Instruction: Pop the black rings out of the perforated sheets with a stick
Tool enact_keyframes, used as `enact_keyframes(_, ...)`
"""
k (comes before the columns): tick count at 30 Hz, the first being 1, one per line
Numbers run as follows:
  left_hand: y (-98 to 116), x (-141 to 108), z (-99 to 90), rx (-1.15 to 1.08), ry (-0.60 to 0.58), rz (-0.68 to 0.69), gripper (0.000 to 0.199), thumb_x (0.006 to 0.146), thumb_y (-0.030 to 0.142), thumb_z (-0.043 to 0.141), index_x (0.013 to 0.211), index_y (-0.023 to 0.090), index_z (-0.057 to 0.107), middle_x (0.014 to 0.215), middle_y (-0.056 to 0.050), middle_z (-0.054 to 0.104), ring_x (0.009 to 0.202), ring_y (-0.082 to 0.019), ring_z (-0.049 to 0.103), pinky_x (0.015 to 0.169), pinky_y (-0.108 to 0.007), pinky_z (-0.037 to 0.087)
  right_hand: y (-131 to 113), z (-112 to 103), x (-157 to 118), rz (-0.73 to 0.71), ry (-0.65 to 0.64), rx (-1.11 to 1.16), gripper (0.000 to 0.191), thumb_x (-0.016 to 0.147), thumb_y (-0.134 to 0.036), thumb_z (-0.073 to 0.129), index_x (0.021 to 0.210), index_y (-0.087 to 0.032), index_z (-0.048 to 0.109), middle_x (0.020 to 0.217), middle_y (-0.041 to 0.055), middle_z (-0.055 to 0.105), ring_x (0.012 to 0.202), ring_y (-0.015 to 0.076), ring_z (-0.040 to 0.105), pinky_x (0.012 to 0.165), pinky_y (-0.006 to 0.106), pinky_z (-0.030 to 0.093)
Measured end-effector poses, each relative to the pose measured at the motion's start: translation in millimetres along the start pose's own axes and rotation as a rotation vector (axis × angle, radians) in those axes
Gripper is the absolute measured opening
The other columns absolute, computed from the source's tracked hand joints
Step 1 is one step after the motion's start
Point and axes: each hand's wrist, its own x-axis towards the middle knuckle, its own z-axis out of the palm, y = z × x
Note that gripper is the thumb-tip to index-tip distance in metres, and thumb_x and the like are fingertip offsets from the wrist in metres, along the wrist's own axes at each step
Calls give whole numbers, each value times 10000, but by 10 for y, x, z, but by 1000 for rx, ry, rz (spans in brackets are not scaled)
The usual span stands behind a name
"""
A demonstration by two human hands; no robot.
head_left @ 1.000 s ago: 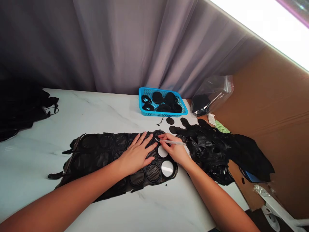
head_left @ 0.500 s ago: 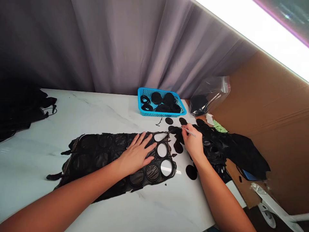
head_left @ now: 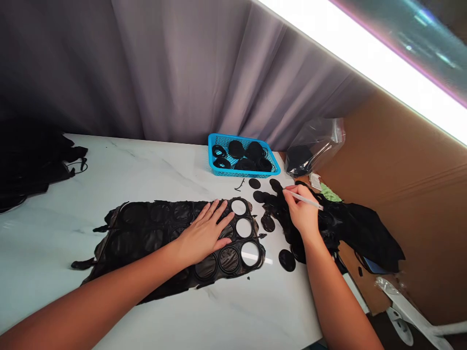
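A black rubbery sheet (head_left: pixel 153 238) moulded with rows of rings lies on the white table. My left hand (head_left: pixel 204 238) rests flat on it, fingers spread. Along the sheet's right end, three rings frame open holes with the white tabletop showing through. My right hand (head_left: pixel 302 211) pinches a slim, pale, pen-like tool (head_left: pixel 308 200) to the right of the sheet, over loose black pieces. Its tip is hard to make out against them. Black discs lie between the sheet and my right hand, among them one disc (head_left: pixel 287 260) nearer the table's front.
A blue basket (head_left: pixel 237 173) holding black discs and rings stands at the back. Beside it is a clear plastic bag (head_left: pixel 317 141) with black contents. Black scrap (head_left: pixel 368 228) is heaped at the right edge, and a dark pile (head_left: pixel 29 160) sits far left.
My right hand has moved right, away from the sheet, with the tool. A black strip that crossed the top right hole is gone from it. My left hand stays put.
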Motion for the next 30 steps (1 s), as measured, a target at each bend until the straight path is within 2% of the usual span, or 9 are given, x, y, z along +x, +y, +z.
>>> enact_keyframes(2, -19, -71, -70, 17, -10, 6, 682, 933, 541, 568, 1480, 171, 395, 1593, -185, 244, 1481, -330, 202, 1182, -481, 219, -160, 96, -47, 79, -115, 241, 212, 889, -361, 590, 746, -205, 584, 932, 74, 662, 839, 211, 622, 757, 346, 486)
enact_keyframes(5, -53, -233, -147, 36, -38, -6, 674, 939, 581, 528, 1447, 146, 445, 1570, -201, 292, 1464, -321, 262, 1182, -465, 219, -415, 302, -141, 133, -380, 484, 189, 859, -356, 645, 759, -197, 622, 966, 75, 680, 861, 207, 640, 740, 326, 502)
enact_keyframes(8, -63, -388, -144, 48, -54, -29, 665, 951, 588, 498, 1449, 151, 442, 1568, -187, 304, 1460, -311, 278, 1177, -458, 229, -639, 527, -219, 77, -612, 553, 152, 852, -317, 653, 768, -193, 631, 965, 73, 690, 898, 206, 641, 750, 316, 498)
enact_keyframes(11, -44, -465, -89, 45, -49, -53, 681, 947, 593, 501, 1481, 182, 397, 1588, -158, 272, 1472, -317, 240, 1176, -480, 220, -783, 703, -246, -37, -732, 533, 127, 855, -265, 636, 753, -190, 630, 967, 72, 687, 942, 205, 636, 786, 320, 489)
enact_keyframes(16, -2, -469, -44, 37, -44, -87, 707, 928, 584, 544, 1494, 193, 383, 1599, -155, 241, 1481, -354, 181, 1177, -525, 201, -834, 822, -226, -87, -771, 489, 120, 839, -227, 639, 726, -189, 633, 939, 66, 691, 894, 195, 643, 803, 331, 486)
enact_keyframes(25, -8, -497, -10, -2, -10, -89, 697, 940, 571, 530, 1507, 206, 354, 1609, -145, 221, 1492, -349, 135, 1181, -538, 172, -816, 804, -190, -98, -801, 467, 126, 844, -214, 638, 723, -189, 612, 953, 72, 690, 898, 200, 645, 796, 332, 492)
enact_keyframes(27, -7, -501, 0, -13, 3, -88, 688, 945, 565, 523, 1510, 213, 347, 1613, -137, 212, 1496, -340, 122, 1185, -532, 161, -860, 792, -228, -176, -789, 426, 149, 865, -202, 621, 720, -196, 585, 962, 75, 686, 891, 200, 640, 804, 335, 489)
enact_keyframes(30, -2, -501, -4, -27, 1, -89, 687, 943, 555, 528, 1511, 214, 343, 1618, -131, 198, 1500, -333, 107, 1190, -527, 145, -957, 788, -331, -401, -771, 230, 138, 922, -171, 542, 793, -206, 576, 950, 92, 679, 901, 223, 616, 819, 356, 468)
